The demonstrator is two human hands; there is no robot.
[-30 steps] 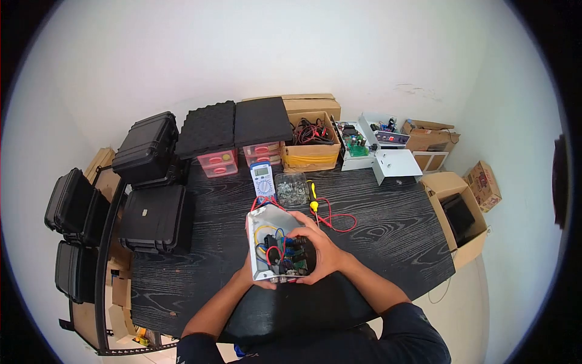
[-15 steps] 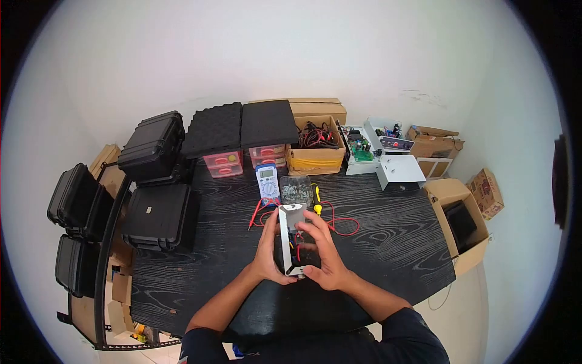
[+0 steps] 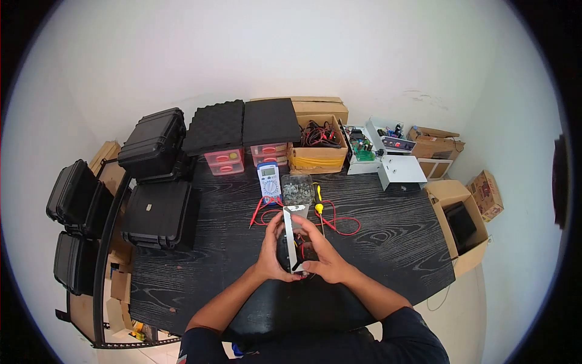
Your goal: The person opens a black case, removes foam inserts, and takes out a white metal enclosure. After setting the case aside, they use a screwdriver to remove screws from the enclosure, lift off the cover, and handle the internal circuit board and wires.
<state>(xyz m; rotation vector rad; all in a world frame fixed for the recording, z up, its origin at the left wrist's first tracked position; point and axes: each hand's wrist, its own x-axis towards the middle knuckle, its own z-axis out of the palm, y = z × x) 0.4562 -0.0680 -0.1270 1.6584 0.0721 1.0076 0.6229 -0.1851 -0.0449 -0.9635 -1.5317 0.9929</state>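
A small white metal enclosure (image 3: pixel 290 239) with an open side stands tilted between both hands, near the middle of the table. Red and dark wires show inside it. My left hand (image 3: pixel 270 258) is wrapped round its left side. Against its right side, my right hand (image 3: pixel 327 255) grips with the fingers at the upper part and the thumb near the lower end. Just beyond the enclosure are a clear box of small screws (image 3: pixel 297 190), a blue and white multimeter (image 3: pixel 269 181) with red leads, and a yellow and black screwdriver (image 3: pixel 318 197).
Black cases (image 3: pixel 160 215) stand at the left. Foam-topped drawer units (image 3: pixel 224 162), a carton of cables (image 3: pixel 318 162) and opened electronics housings (image 3: pixel 364 159) line the back of the dark table (image 3: pixel 388 236). An open cardboard box (image 3: pixel 470 262) sits at the right.
The enclosure has turned so that its white edge faces up more and less of its inside shows. My right hand's fingers have moved left and closed in around it.
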